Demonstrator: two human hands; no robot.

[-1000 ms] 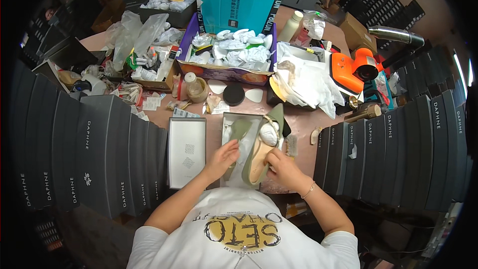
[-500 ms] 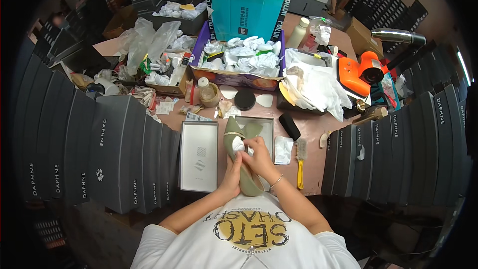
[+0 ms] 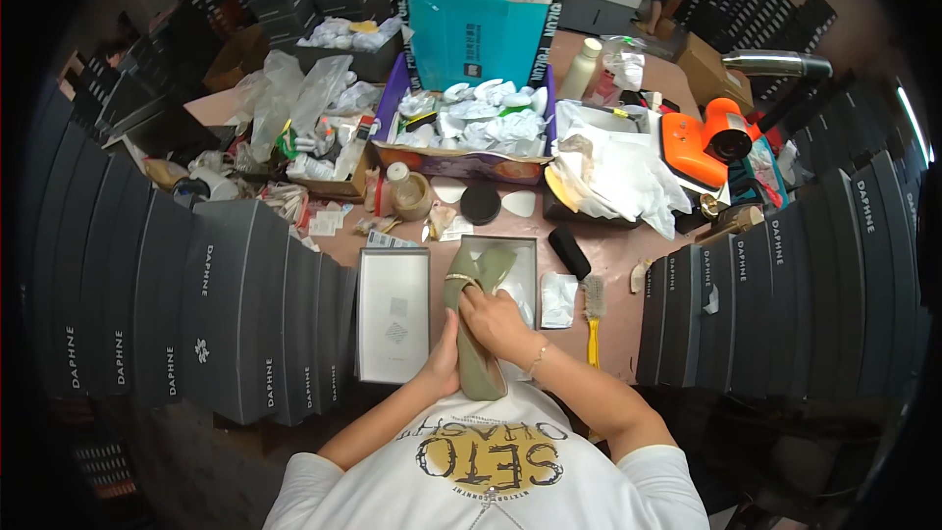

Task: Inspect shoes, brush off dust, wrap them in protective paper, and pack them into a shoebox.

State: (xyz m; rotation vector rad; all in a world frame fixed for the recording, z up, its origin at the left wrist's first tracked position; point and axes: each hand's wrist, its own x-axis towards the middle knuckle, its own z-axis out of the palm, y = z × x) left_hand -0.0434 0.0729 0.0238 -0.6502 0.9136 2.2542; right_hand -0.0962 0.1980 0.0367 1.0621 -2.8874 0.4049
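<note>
Cupping a green shoe (image 3: 479, 365), left hand (image 3: 446, 361) steadies it; right hand (image 3: 495, 322) bunches over it, grasp hidden.

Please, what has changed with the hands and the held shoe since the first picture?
The shoe moved left over the box, its toe swinging left. The left hand took hold of its left side; the right hand went from its right edge to its opening. The lid and black disc stayed put.

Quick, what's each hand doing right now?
Left hand: holding the green shoe along its left side.
Right hand: at the green shoe's opening, fingertips hidden; whether it holds anything cannot be told.
</note>
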